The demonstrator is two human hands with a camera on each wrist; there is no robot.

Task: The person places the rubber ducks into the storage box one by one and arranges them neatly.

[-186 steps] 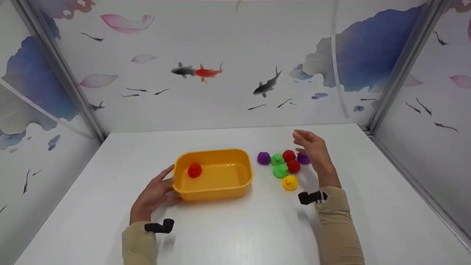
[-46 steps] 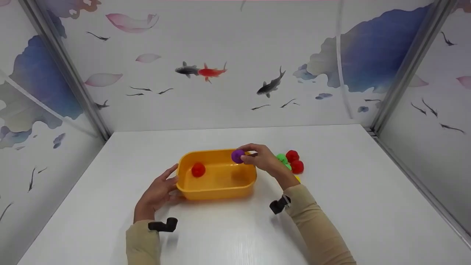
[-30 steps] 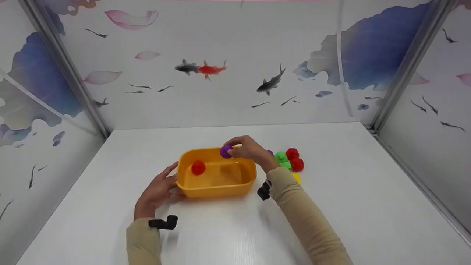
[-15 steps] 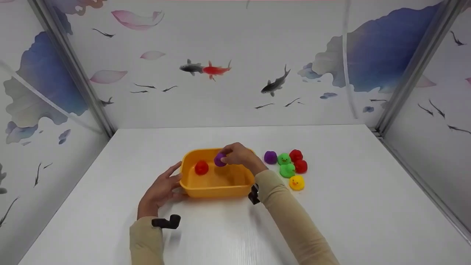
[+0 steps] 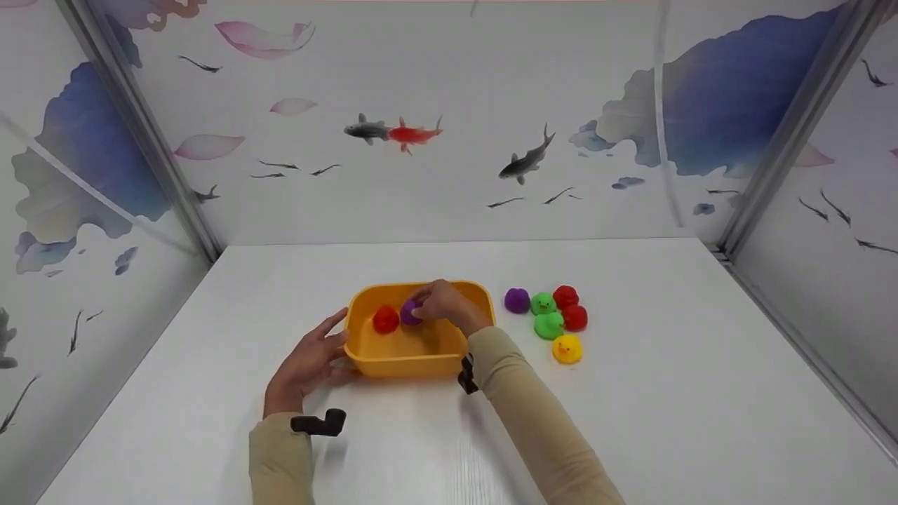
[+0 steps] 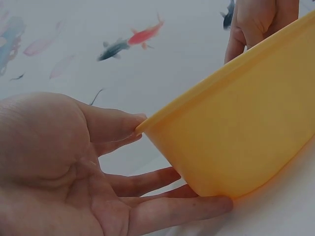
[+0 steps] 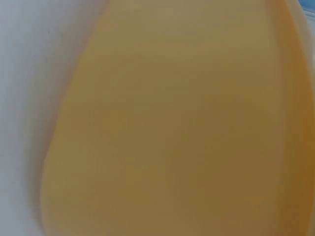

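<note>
My right hand reaches into a yellow plastic basin and pinches a purple toy duck between thumb and fingers, low over the floor. Just left of it, a red toy duck sits in the basin. At the basin's left end rests my left hand. In the left wrist view, its thumb touches the rim corner and the other fingers stretch against and beneath the outer wall. The basin wall fills most of the right wrist view, hiding the right hand and the purple duck there.
Right of the basin, several toy ducks stand close together on the white table: a purple one, two green ones, two red ones and a yellow one. Patterned panels enclose the table's back and sides.
My right hand has carried the purple duck from the group at the right, over the basin's rim, and down beside the red duck. My left hand keeps its place at the basin.
</note>
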